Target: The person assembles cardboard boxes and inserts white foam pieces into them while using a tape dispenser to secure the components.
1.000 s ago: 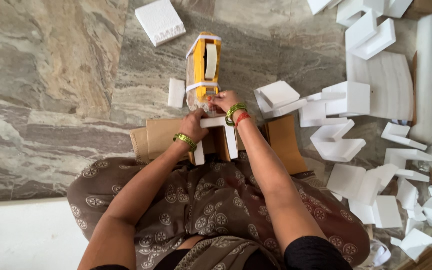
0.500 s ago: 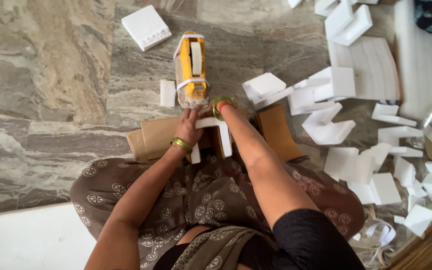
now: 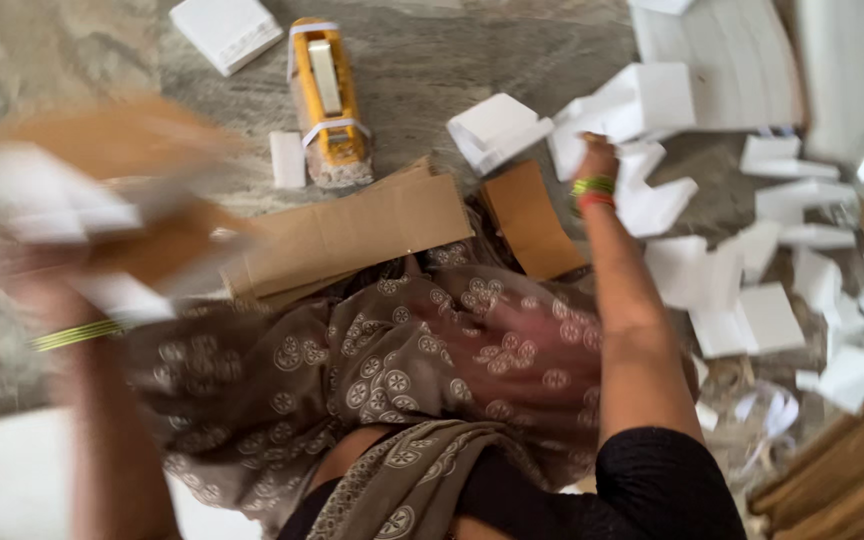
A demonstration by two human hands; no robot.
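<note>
My left hand [image 3: 37, 285] is badly blurred at the far left. It is raised and closed on a brown cardboard piece [image 3: 122, 150] with white foam bits on it. My right hand [image 3: 597, 152] reaches out to the right into a heap of white foam pieces [image 3: 642, 100]. It touches them, but its fingers are hidden, so I cannot tell whether it grips one. A yellow object strapped with white foam [image 3: 327, 95] lies on the floor ahead. A flat cardboard sheet [image 3: 352, 235] rests over my patterned lap.
A square white foam slab [image 3: 224, 30] lies at the top left, and a small foam block [image 3: 287, 160] sits beside the yellow object. Several foam offcuts [image 3: 752, 320] cover the floor on the right. A brown cardboard flap [image 3: 532, 220] and stacked cardboard [image 3: 852, 490] lie nearby.
Both hands were together on foam pieces at the cardboard in front of me. Now the left has swung up and left with a cardboard piece, and the right has reached out to the foam heap.
</note>
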